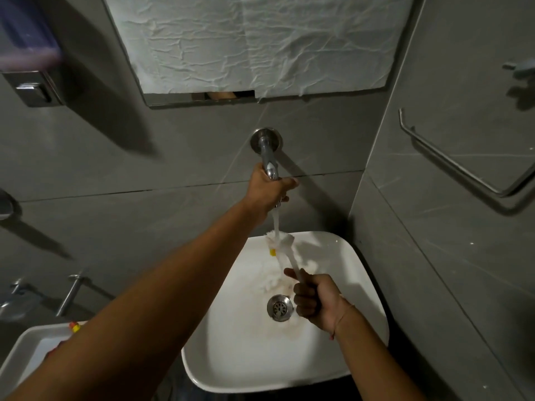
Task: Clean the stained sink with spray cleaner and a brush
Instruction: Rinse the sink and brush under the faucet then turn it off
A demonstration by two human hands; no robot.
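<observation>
A white square sink (347, 357) sits below a chrome wall tap (267, 156). My left hand (267, 189) is closed around the tap's end, and water (276, 224) runs down from it. My right hand (314, 299) grips the white handle of a brush over the basin. The brush's white bristle head (282, 241) is raised into the stream at the far rim. Water splashes near the metal drain (279, 307), with faint brownish staining around it. The spray cleaner is mostly hidden.
A second white sink (26, 348) stands at lower left, with a red and yellow bottle top (74, 326) peeking behind my left forearm. A paper-covered mirror (246, 41) hangs above. A soap dispenser (29, 53) is upper left, a towel rail (451, 160) on the right wall.
</observation>
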